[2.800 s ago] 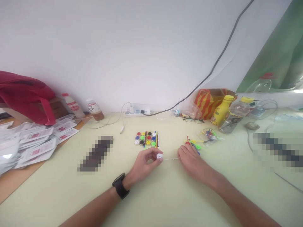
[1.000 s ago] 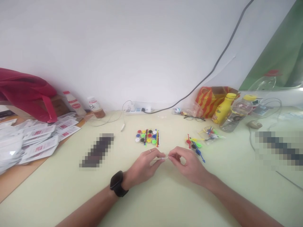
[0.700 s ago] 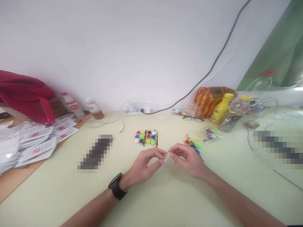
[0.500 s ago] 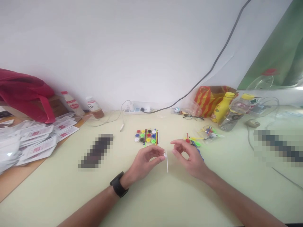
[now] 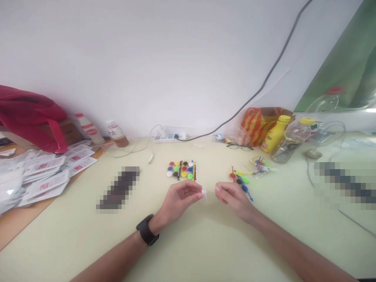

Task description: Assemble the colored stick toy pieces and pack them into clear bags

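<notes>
My left hand [image 5: 181, 199], with a black watch on its wrist, pinches a small white spinner [image 5: 205, 192] between thumb and fingertips; its thin arrow looks blurred. Just right of it, a short gap away, my right hand [image 5: 233, 197] has its fingers curled in, and nothing shows in them. Beyond the right hand lie assembled spinners: a red spinner [image 5: 232, 176], a green spinner [image 5: 244, 179] and a blue spinner [image 5: 247, 192]. Behind my left hand, several coloured round discs [image 5: 184, 174] stand in rows, with coloured arrows [image 5: 194, 171] lying along them.
A clear bag [image 5: 260, 166] with coloured pieces lies at right, near eyeglasses [image 5: 240, 147]. A yellow bottle [image 5: 276, 133], a clear bottle [image 5: 293, 141] and a striped bag [image 5: 252, 123] stand behind. White packets [image 5: 47, 180] pile up at left. A power strip [image 5: 170, 137] lies along the wall.
My right hand's fingers have gone from spread to curled in. The white arrow, hanging long and down before, now looks shorter and blurred. My left hand stays nearly still.
</notes>
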